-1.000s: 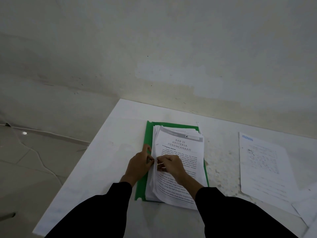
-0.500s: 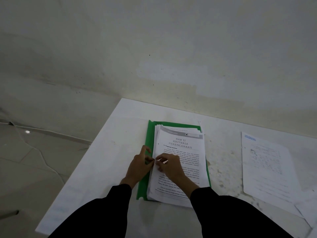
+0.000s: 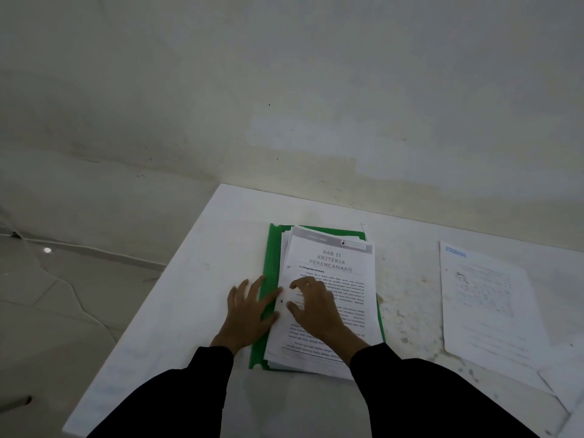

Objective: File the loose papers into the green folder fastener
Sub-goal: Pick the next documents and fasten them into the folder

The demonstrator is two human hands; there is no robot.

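Note:
A green folder (image 3: 268, 267) lies open on the white table (image 3: 196, 279) with a thick stack of printed papers (image 3: 341, 279) on it, the top sheet headed "BAB II KRITERIA PERENCANAAN". My left hand (image 3: 248, 311) rests flat, fingers spread, on the folder's left margin beside the stack. My right hand (image 3: 313, 306) lies on the stack's left edge, fingers bent over a small white fastener piece (image 3: 289, 295) at the punch hole. Whether it pinches that piece is hidden.
Loose printed sheets (image 3: 486, 305) lie on the table to the right, with more overlapping at the right front corner (image 3: 565, 387). The table's left edge drops to a tiled floor (image 3: 63, 305). A wall (image 3: 316, 105) stands behind the table.
My left hand has let go of the fastener spot and spread flat on the green margin. My right hand has stayed at the stack's left edge.

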